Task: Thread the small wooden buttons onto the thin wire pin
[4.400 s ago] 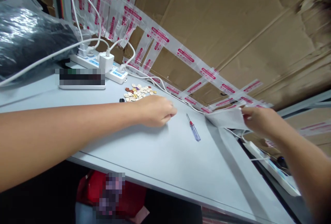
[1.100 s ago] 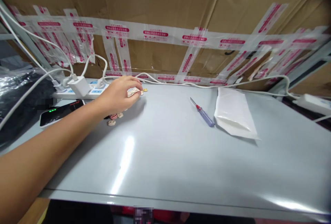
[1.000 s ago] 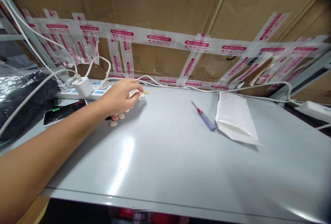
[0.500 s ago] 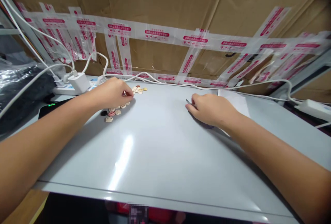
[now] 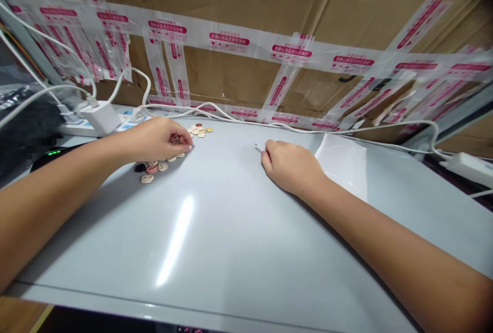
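Over several small face-patterned beads or buttons, my left hand [image 5: 164,138] is closed in a pinch, thumb against fingertips. Whatever lies between those fingertips is too small to make out. Part of the group is hidden under that hand; a pink piece [image 5: 152,169], a pale piece [image 5: 147,179] and a black piece [image 5: 140,168] show in front of it. Beyond the fingertips lie more pieces, including a yellow one [image 5: 209,130]. Resting on the table to the right, my right hand [image 5: 290,166] is wrapped round a thin metal-tipped tool [image 5: 259,148], its tip pointing left.
A white sheet [image 5: 344,163] lies on the grey table [image 5: 231,230] behind my right forearm. White cables [image 5: 231,117] run along the back edge before a taped cardboard box [image 5: 239,76]. A charger [image 5: 100,116] in a power strip and a black device [image 5: 54,154] stand left.
My right hand has moved left with the tool, showing more of the white sheet. The view has shifted slightly; my left hand stays pinched over the small pieces.
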The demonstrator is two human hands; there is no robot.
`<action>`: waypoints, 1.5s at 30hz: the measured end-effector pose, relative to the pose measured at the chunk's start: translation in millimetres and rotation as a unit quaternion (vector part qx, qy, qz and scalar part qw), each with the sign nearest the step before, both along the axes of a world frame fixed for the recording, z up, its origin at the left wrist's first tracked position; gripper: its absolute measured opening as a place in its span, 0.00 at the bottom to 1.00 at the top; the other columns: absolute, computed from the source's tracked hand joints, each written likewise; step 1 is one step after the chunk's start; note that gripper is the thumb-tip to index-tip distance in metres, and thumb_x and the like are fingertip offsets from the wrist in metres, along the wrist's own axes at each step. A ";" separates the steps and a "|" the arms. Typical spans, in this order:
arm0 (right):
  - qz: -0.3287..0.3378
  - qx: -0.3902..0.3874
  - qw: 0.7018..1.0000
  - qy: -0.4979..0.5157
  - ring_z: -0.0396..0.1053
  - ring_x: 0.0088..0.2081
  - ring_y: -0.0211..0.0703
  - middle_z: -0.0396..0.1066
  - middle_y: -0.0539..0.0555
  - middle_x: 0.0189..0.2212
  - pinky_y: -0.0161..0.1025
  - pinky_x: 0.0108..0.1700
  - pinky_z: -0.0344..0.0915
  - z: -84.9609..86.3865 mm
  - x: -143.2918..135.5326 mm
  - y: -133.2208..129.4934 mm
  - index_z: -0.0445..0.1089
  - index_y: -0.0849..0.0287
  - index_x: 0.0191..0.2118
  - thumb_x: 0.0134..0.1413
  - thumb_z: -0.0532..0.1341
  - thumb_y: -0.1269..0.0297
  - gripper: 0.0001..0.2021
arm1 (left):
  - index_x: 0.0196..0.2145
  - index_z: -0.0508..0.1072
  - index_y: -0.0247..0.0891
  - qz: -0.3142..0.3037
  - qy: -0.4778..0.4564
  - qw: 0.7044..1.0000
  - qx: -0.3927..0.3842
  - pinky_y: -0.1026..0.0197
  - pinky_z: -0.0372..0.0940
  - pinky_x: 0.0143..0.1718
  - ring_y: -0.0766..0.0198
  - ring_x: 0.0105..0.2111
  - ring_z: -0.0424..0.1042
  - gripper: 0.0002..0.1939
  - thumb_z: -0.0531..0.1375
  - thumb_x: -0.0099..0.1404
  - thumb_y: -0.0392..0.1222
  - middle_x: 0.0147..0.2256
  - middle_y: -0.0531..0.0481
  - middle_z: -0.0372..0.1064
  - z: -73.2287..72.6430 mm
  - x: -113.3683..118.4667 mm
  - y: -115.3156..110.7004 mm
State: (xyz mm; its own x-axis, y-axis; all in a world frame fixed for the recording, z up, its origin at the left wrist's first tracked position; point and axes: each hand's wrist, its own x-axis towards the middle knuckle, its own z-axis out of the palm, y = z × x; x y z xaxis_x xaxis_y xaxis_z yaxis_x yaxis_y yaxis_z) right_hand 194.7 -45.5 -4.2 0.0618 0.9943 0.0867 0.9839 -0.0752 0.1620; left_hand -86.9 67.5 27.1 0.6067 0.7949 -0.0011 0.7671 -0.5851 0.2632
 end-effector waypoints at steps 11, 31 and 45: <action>-0.019 0.009 0.999 0.034 0.73 0.36 0.49 0.75 0.56 0.37 0.41 0.29 0.51 -0.5 1.9 -6.0 0.67 0.59 0.39 0.70 0.47 0.61 0.14 | 0.37 0.76 0.46 0.044 0.011 0.993 -0.112 0.63 0.64 0.19 0.66 0.13 0.68 0.11 0.60 0.60 0.51 0.24 0.56 0.74 11.3 3.0 -13.4; -0.019 0.035 0.999 0.017 0.72 0.37 0.48 0.73 0.58 0.38 0.41 0.32 0.50 -0.7 -2.3 -7.0 0.67 0.60 0.40 0.73 0.44 0.61 0.17 | 0.37 0.73 0.44 0.041 -0.041 0.993 -0.101 0.63 0.57 0.16 0.68 0.13 0.65 0.09 0.59 0.58 0.46 0.31 0.54 0.76 14.9 8.7 -22.2; 0.130 0.191 0.921 0.314 0.62 0.32 0.43 0.63 0.51 0.27 0.39 0.37 0.55 4.1 -6.1 -13.7 0.57 0.55 0.29 0.70 0.47 0.59 0.16 | 0.32 0.73 0.38 -0.077 -0.263 0.947 -0.171 0.64 0.60 0.29 0.68 0.28 0.65 0.04 0.61 0.57 0.40 0.27 0.55 0.68 -0.6 64.5 -47.8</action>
